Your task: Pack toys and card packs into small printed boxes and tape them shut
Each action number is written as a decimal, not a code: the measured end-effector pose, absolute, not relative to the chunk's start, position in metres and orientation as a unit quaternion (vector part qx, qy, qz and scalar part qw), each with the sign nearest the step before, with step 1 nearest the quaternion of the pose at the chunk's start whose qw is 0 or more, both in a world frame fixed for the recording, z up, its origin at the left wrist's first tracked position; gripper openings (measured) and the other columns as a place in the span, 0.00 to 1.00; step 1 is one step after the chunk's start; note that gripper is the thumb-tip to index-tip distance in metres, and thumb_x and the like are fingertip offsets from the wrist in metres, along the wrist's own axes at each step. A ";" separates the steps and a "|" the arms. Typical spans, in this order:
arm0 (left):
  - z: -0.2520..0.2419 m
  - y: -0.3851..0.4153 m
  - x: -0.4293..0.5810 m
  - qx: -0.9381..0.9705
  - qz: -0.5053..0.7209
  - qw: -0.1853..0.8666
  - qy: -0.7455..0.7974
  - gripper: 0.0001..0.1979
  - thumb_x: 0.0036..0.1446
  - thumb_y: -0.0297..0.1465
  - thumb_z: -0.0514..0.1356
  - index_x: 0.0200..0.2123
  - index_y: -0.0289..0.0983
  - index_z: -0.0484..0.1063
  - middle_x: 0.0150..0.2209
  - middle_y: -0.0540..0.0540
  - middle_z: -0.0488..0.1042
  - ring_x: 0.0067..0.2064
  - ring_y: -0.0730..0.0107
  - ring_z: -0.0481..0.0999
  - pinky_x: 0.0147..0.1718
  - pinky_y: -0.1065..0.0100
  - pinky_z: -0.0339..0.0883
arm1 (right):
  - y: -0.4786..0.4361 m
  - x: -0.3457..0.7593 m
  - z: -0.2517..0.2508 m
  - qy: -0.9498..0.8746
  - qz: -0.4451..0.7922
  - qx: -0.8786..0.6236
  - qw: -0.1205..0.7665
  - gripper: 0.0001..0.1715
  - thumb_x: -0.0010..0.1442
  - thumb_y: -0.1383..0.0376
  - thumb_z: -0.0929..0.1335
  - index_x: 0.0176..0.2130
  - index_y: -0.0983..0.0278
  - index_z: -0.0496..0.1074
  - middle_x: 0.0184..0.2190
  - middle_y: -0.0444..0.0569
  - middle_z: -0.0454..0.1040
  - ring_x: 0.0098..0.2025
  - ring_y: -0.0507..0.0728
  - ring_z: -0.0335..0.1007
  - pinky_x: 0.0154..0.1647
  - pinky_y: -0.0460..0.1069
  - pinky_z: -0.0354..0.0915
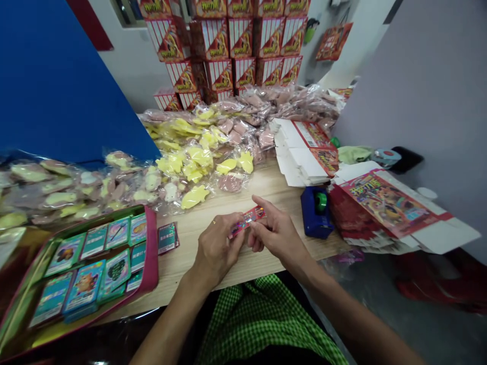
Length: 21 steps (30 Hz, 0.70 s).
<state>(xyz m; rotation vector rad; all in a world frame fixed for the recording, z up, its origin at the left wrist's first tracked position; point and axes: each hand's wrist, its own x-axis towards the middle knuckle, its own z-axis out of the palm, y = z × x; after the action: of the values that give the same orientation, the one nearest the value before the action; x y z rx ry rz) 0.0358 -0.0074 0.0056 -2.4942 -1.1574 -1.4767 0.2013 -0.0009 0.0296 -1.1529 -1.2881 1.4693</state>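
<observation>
My left hand (218,246) and my right hand (277,228) meet above the front of the table. Between them is a small, flat red printed piece (248,219) with a glittering surface, perhaps a card or packet. The left fingers pinch its left end, and the right thumb and fingers close on its right end. To the left of my hands lies a small pile of teal cards (167,239). Beside that pile stands a pink-edged case (151,248) with several stacks of picture cards (84,284) in it.
Many bagged yellow and pink figures (196,157) cover the table's back and left. A blue tape dispenser (316,215) stands right of my hands, near flattened printed cartons (395,203) and folded white-and-red boxes (304,152). Red boxes (216,40) are stacked behind. A blue panel (68,81) rises left.
</observation>
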 end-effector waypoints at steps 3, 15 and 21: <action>0.007 -0.006 0.034 -0.820 -0.452 -0.011 -0.351 0.12 0.64 0.22 0.61 0.50 0.37 0.72 0.45 0.42 0.79 0.46 0.66 0.80 0.44 0.64 0.77 | -0.002 0.200 0.028 -0.498 0.591 -0.470 0.426 0.54 0.55 0.59 0.68 0.73 0.74 0.46 0.17 0.39 0.72 0.16 0.52 0.65 0.18 0.45 0.62; 0.044 0.017 0.028 -0.793 -0.375 -0.249 -0.410 0.02 0.61 0.29 0.65 0.37 0.37 0.77 0.37 0.48 0.77 0.38 0.69 0.76 0.39 0.66 0.70 | -0.005 0.190 0.012 -0.431 0.599 -0.430 0.520 0.60 0.53 0.60 0.71 0.73 0.72 0.40 0.20 0.38 0.73 0.22 0.53 0.66 0.26 0.47 0.64; 0.068 0.035 0.038 -0.812 -0.246 -0.229 -0.477 0.05 0.58 0.25 0.64 0.29 0.37 0.75 0.27 0.50 0.75 0.29 0.70 0.74 0.31 0.68 0.65 | 0.000 0.185 0.012 -0.438 0.593 -0.440 0.514 0.60 0.53 0.56 0.72 0.72 0.72 0.42 0.22 0.41 0.74 0.24 0.54 0.68 0.29 0.50 0.67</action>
<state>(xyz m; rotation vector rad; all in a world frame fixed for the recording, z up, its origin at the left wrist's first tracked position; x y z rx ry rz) 0.0381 0.0346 0.0680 -3.0058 -1.7667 -0.9120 0.1846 0.0002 0.0118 -1.0569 -1.0531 1.4248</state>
